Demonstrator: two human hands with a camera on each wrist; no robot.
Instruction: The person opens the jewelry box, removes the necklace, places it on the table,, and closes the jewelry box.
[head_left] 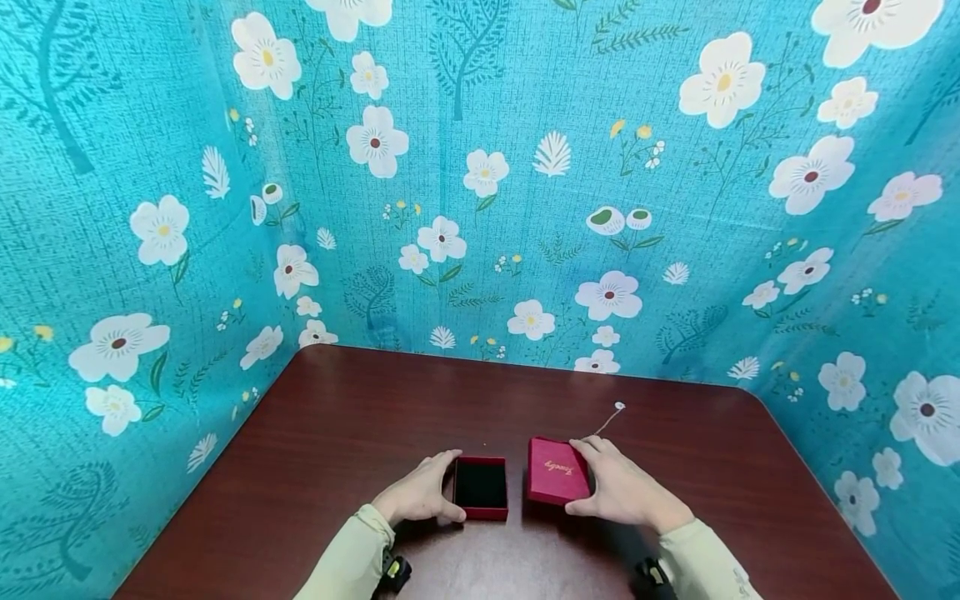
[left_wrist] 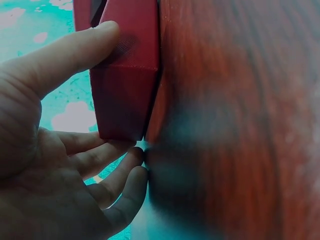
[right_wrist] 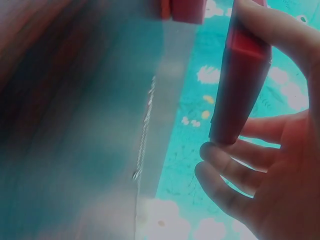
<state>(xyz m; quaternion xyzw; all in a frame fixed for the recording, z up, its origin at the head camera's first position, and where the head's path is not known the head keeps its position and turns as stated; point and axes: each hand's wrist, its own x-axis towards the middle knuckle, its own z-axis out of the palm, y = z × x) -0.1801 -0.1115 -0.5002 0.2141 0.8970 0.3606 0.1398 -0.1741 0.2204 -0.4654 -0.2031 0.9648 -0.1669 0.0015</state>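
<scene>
My left hand (head_left: 417, 493) grips the red jewelry box base (head_left: 482, 513) on the table, thumb at its near side and fingertips at its far side. The base faces up, showing a black lining (head_left: 481, 483). In the left wrist view its red wall (left_wrist: 125, 100) stands between thumb and fingers. My right hand (head_left: 621, 487) holds the red box lid (head_left: 551, 468), gold lettering on top, to the right of the base. In the right wrist view the lid (right_wrist: 242, 90) is raised off the table, slightly tilted. A thin silver chain (right_wrist: 145, 130) lies beyond the right hand.
A dark reddish-brown table (head_left: 390, 396) with rounded far corners bears everything. Blue flowered cloth (head_left: 450, 208) hangs around its back and sides. The chain's white end piece (head_left: 619, 406) lies near the table's back. Dark wrist cameras (head_left: 395, 572) sit on both wrists.
</scene>
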